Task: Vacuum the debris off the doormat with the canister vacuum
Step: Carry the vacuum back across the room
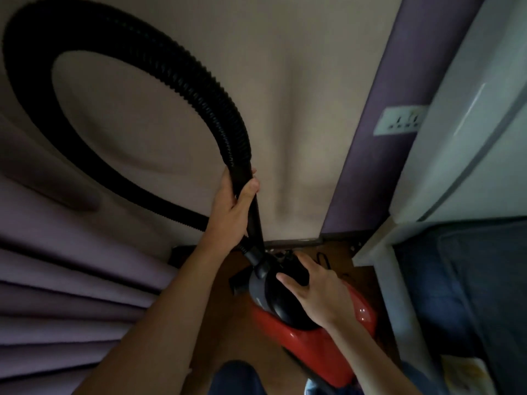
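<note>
Hands, two, bare, both on the machine.

The left hand is raised at mid-frame, forearm running up from the lower left. Its fingers and thumb wrap the black corrugated hose just where the ribbing ends in a smooth cuff. Above the grip the hose sweeps up and left in one large loop against the pale wall, then returns behind the wrist. Below the grip it drops to a black connector seated in the front of the machine.

The right hand reaches in from the lower right, palm down on the black dome. Its thumb is splayed on the near side and its fingers are curled over the far side, clasping it.

The canister vacuum, red-bodied and glossy, lies low at centre on the wooden floor, nose towards the wall. Whether it rests on the boards or is lifted cannot be told.

Surroundings:
- Mauve pleated curtain at left.
- Purple wall panel carrying a white socket plate.
- White cabinet or appliance at right, with dark blue fabric beneath it.
- Thin black cord on the floor just beyond the right hand.
</note>
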The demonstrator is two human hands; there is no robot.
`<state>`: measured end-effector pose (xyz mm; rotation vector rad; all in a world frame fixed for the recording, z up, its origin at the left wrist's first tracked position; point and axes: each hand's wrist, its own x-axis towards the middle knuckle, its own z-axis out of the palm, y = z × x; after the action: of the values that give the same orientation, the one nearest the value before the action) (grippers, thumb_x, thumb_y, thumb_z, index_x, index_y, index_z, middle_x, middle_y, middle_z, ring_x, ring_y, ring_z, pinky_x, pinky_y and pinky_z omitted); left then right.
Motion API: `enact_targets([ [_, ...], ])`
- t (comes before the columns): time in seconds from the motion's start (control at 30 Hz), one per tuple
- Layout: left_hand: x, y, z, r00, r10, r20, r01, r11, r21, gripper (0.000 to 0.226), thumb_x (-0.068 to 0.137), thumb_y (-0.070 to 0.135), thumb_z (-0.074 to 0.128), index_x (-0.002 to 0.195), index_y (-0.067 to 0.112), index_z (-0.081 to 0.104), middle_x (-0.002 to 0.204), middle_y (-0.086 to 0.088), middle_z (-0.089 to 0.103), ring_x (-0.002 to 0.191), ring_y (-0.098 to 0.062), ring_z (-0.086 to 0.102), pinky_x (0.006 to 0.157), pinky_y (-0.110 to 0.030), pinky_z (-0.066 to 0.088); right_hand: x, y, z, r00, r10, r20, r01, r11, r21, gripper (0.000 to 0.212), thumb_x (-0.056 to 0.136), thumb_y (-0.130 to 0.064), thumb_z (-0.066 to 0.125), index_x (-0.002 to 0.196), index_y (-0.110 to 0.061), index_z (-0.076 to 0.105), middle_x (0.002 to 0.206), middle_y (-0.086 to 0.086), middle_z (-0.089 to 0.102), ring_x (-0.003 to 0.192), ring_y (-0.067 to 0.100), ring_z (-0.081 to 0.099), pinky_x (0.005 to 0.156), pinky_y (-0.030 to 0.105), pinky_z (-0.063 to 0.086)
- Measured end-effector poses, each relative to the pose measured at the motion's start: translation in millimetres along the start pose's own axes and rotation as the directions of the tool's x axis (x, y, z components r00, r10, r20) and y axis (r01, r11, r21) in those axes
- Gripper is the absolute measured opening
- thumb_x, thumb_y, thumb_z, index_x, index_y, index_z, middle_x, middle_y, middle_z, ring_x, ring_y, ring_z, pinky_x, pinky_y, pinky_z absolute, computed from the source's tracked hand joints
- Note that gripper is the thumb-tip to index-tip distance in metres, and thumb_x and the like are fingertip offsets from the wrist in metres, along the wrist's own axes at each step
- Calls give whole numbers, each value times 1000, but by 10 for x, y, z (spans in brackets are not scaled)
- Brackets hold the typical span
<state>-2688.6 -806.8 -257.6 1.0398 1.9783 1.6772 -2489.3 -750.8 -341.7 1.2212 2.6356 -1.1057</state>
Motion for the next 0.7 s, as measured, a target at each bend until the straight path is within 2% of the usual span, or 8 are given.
enact_targets([
  [0.1, -76, 798, -265, 999, -34, -19, 33, 999, -14, 38, 96, 49, 48, 119, 19, 53, 101, 5, 59, 95, 5, 58, 91, -10, 43, -448, -543, -687, 999, -37, 20, 38, 999, -38, 71, 87, -80, 45, 147, -41, 44, 124, -3, 71, 111, 22, 69, 78, 31, 52],
  [0.17, -160, 1316, -446, 996, -80, -30, 79, 997, -26, 32, 99, 41, 49, 119, 17, 52, 99, 8, 59, 92, 7, 58, 90, -10, 44, -751, -905, -1136, 997, -67, 35, 69, 996, -49, 77, 85, -83, 41, 147, -38, 46, 129, -3, 70, 115, 22, 68, 84, 33, 54],
  [0.27, -298, 2097, -725, 995, -86, -52, 86, 996, -4, 39, 99, 38, 49, 127, 11, 53, 101, 14, 60, 95, 8, 57, 96, -17, 46, -1226, -1436, -1718, 992, -125, 30, 126, 990, -69, 86, 79, -91, 29, 144, -39, 48, 131, -7, 68, 118, 21, 67, 93, 37, 56],
  [0.37, -473, 2723, -951, 996, -71, -53, 71, 997, -10, 45, 96, 49, 51, 123, 13, 53, 97, 17, 60, 94, -1, 58, 96, -26, 48, -1674, -1860, -2147, 982, -189, 0, 187, 975, -122, 73, 83, -86, 36, 140, -41, 50, 127, -11, 69, 112, 20, 69, 89, 36, 54],
  [0.43, -618, 2987, -1047, 997, -64, -48, 64, 998, -5, 41, 95, 50, 51, 116, 15, 55, 93, 15, 59, 91, -2, 58, 90, -21, 47, -1913, -2036, -2343, 975, -220, -16, 216, 968, -131, 69, 84, -84, 41, 139, -42, 50, 125, -12, 70, 111, 20, 69, 89, 37, 55],
  [0.57, -932, 3270, -1110, 998, -46, -34, 45, 999, -16, 32, 96, 42, 56, 111, 15, 57, 89, 4, 59, 83, -4, 56, 79, -18, 47, -2199, -2236, -2560, 970, -241, -6, 239, 966, -96, 72, 79, -86, 41, 138, -46, 48, 116, -11, 73, 109, 22, 69, 87, 39, 56],
  [0.63, -1060, 3354, -1105, 998, -27, -57, 27, 1000, 0, 38, 94, 47, 56, 112, 13, 57, 90, -11, 60, 81, -14, 56, 74, -24, 48, -2269, -2275, -2619, 965, -263, 1, 262, 963, -68, 62, 84, -79, 50, 137, -48, 48, 117, -12, 73, 111, 22, 68, 87, 37, 54],
  [0.7, -1155, 3400, -1104, 995, -32, -93, 35, 999, 37, 44, 93, 51, 55, 115, 13, 57, 95, -18, 62, 84, -24, 58, 73, -26, 49, -2300, -2293, -2682, 954, -299, 19, 299, 952, -60, 55, 87, -73, 54, 137, -49, 49, 118, -13, 72, 112, 21, 67, 84, 33, 51],
])
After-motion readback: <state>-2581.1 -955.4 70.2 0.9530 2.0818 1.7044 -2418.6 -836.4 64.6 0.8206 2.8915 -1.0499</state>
